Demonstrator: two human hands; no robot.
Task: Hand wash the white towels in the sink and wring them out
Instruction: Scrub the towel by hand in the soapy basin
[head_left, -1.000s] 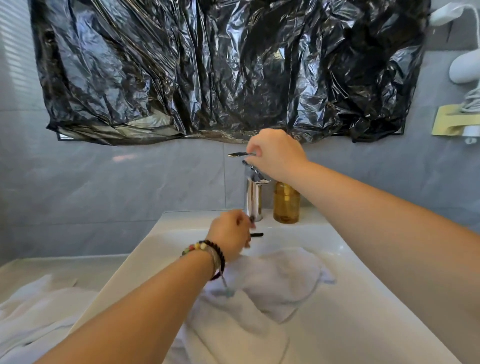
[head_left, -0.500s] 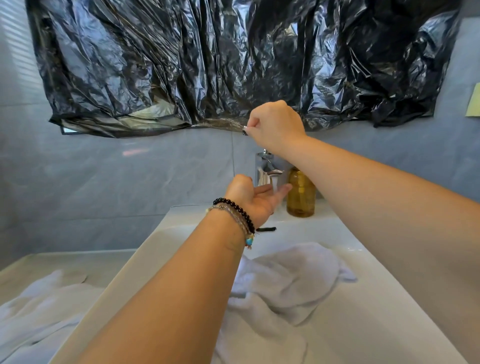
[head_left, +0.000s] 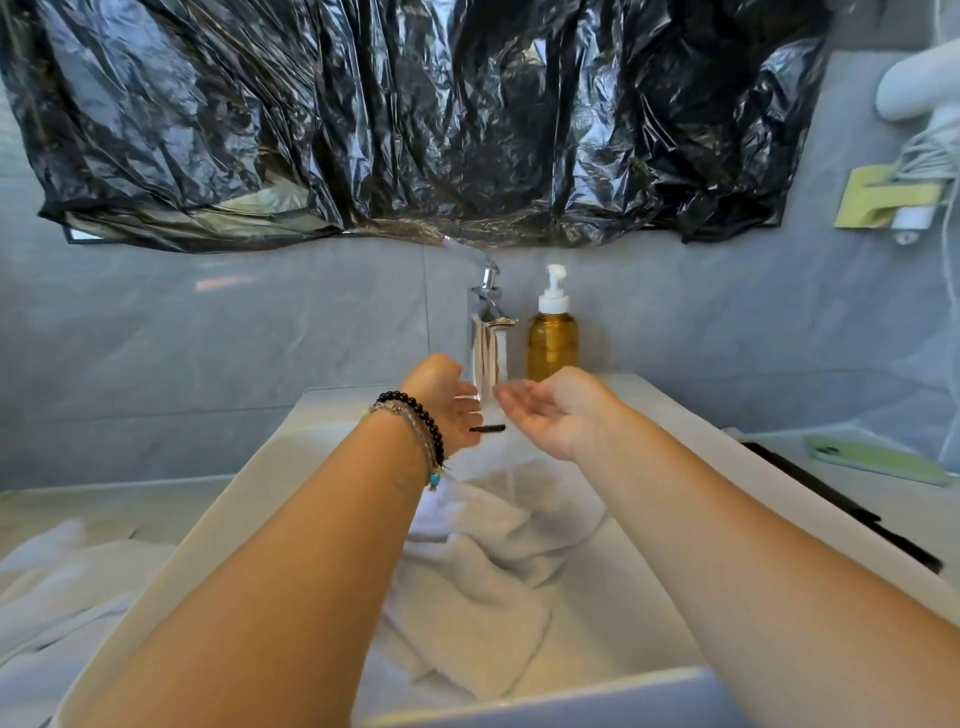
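A crumpled white towel (head_left: 483, 582) lies in the white sink (head_left: 675, 431). Water runs from the chrome tap (head_left: 485, 332), whose lever is raised. My left hand (head_left: 449, 400), with bead bracelets at the wrist, and my right hand (head_left: 550, 410) are held palm-in on either side of the stream just under the spout, fingers relaxed and holding nothing. Another white towel (head_left: 57, 587) lies heaped on the counter to the left of the sink.
An amber pump bottle (head_left: 552, 338) stands right of the tap. A black plastic sheet (head_left: 415, 119) covers the wall above. A green phone (head_left: 878, 460) lies on the right counter, below a white hair dryer (head_left: 914, 88) in its wall holder.
My right hand has let go of the tap lever and dropped down beside the stream. My left hand stays under the spout. Water now runs.
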